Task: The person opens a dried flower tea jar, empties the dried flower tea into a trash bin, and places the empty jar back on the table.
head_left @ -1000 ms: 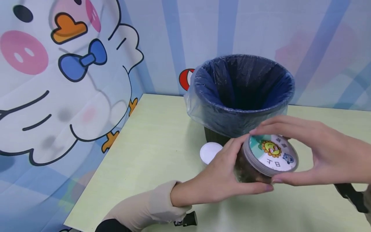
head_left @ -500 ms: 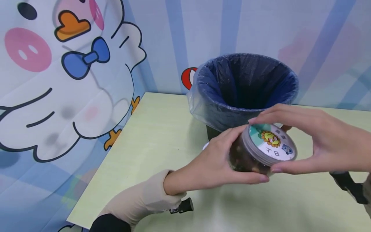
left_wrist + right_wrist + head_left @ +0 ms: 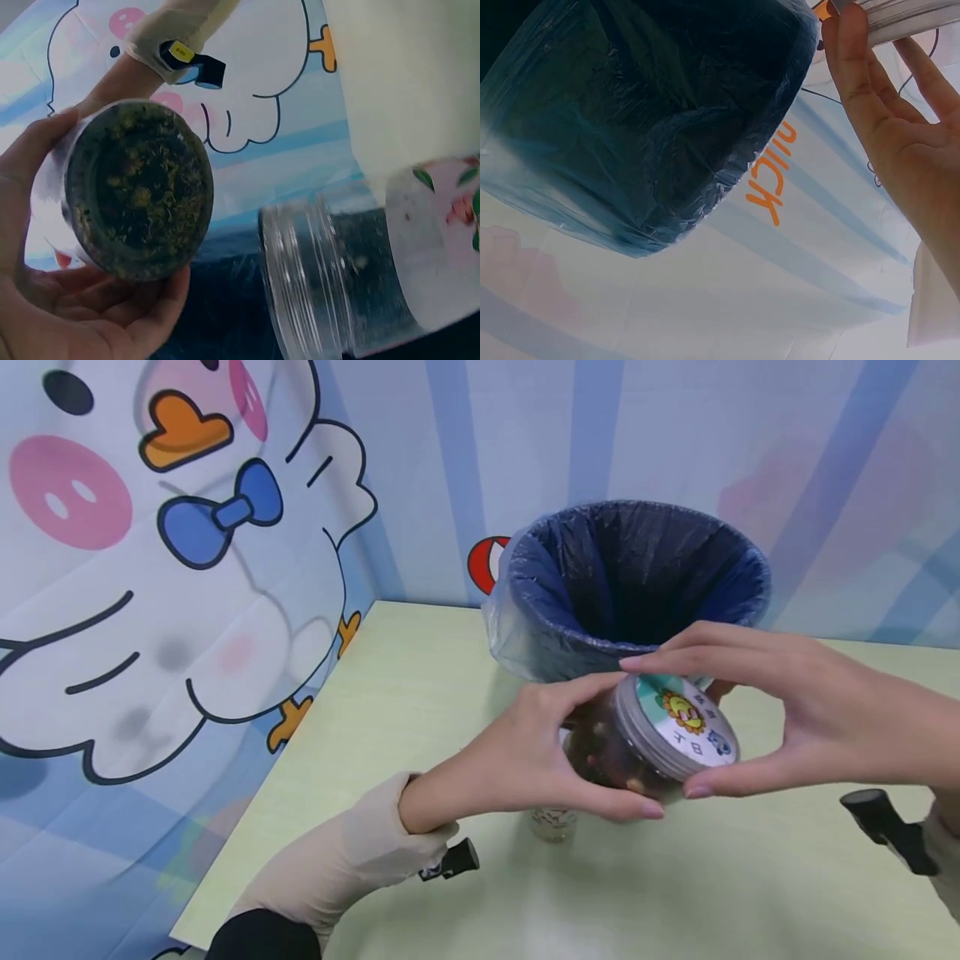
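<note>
A clear jar [image 3: 607,752] is held tilted in front of the bin, its labelled lid [image 3: 686,722] facing right. My left hand [image 3: 525,752] grips the body, thumb below and fingers around the far side. My right hand [image 3: 810,718] pinches the lid's rim between thumb and fingers. Dried, speckled bits show through the jar bottom [image 3: 142,191] in the left wrist view. A second clear jar [image 3: 553,824] stands on the table, mostly hidden behind my left hand; its threaded neck and flower label [image 3: 442,232] show in the left wrist view.
A bin with a blue plastic liner [image 3: 525,643] stands just behind the hands, near the back edge of the pale table [image 3: 420,693]. A cartoon backdrop [image 3: 255,610] closes off the left and back. Small black devices [image 3: 453,860] stick out from both wrists.
Both hands have raised the jar and shifted it slightly left. The second jar's white top is now hidden by the left hand, while its base shows below. The grip looks the same.
</note>
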{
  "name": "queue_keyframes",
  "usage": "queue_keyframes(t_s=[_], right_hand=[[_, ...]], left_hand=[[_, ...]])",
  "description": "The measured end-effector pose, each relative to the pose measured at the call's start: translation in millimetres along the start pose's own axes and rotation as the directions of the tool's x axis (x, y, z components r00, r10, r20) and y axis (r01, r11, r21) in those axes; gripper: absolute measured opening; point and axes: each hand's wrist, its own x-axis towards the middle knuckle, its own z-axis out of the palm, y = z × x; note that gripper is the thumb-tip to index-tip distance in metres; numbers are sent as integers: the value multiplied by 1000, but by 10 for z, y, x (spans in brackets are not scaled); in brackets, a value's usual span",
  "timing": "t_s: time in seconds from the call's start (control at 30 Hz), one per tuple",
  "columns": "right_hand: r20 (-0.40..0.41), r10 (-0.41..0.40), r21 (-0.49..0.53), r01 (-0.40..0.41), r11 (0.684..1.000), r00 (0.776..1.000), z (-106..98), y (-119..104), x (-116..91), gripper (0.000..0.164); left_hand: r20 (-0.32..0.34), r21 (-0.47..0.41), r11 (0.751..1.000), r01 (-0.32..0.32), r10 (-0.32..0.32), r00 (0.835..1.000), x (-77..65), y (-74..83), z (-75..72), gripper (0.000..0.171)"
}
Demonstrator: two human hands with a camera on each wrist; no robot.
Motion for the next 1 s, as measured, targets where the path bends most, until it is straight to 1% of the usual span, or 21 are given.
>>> queue_keyframes(t_s=[0.1,0.2,0.27,0.4,0.47,0.5,0.6,0.77,0.9,1.0], right_hand=[[14,-14,59,14,998,1000,3,29,45,88],[28,-12,113,9,994,1000,13,59,82,84],[40,-5,135,0,991,999,20,79,104,82],[48,-33,160,25,987,998,43,119,137,80],[55,-34,183,24,983,998,58,132,149,79],[52,-45,186,34,982,998,70,140,155,78],[55,-43,197,31,980,998,93,146,161,78],[34,-57,182,50,982,998,113,141,157,78],[17,-80,188,76,979,997,124,135,169,78],[11,-91,196,87,977,996,131,138,184,77]], left_hand=[[22,39,999,-18,17,1000,21,-27,-51,86],[39,61,998,-26,24,999,28,-57,-90,86],[48,60,998,-26,23,999,33,-78,-110,86],[58,58,998,-16,12,998,41,-125,-141,86],[60,56,998,-7,3,998,41,-146,-151,86],[59,59,998,-2,-2,998,40,-153,-156,86],[63,68,998,9,-14,998,42,-167,-168,86],[72,78,997,-6,1,997,45,-160,-196,86],[71,63,998,-24,20,997,48,-158,-217,84],[78,33,999,-27,24,997,56,-158,-233,82]])
